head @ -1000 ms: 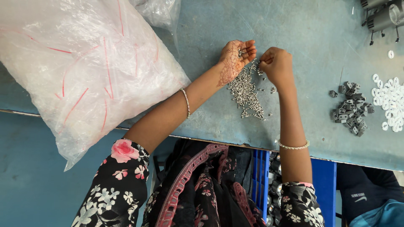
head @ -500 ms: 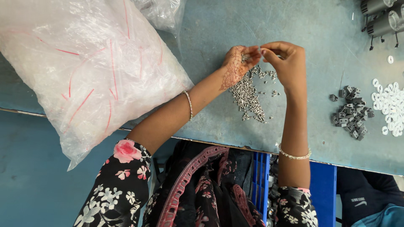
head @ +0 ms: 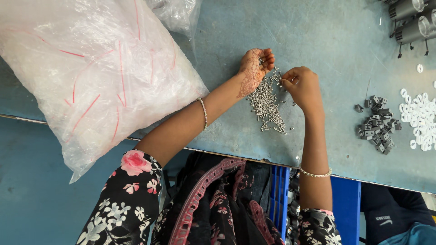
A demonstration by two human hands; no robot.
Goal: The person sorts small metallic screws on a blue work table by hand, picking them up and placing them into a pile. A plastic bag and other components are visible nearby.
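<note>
Screws [head: 268, 105] lay in a loose silver pile near the middle of the table [head: 318, 36], a little in from its near edge, and both hands worked at the far end of that pile.

Biggest of all on the blue-grey table was a bulging clear plastic bag [head: 91, 72] with thin red streaks, filling the left end and hanging over the near edge. A smaller crumpled clear bag [head: 175, 13] sat behind it toward the far edge. At the far right corner lay several dark grey tubes [head: 411, 20]. Along the right edge a scatter of small white rings [head: 420, 115] was spread, and just beside it, toward the middle, a heap of small grey blocks [head: 377, 124].

The left hand [head: 255, 68], patterned with henna, rested at the top of the screws with its fingers curled inward; screws showed against the fingertips, though whether any were held could not be told. The right hand [head: 303, 86] lay just beside it, apart from it, with thumb and fingers drawn together as if pinching something small, too small to make out. Each wrist wore a thin bracelet.
</note>
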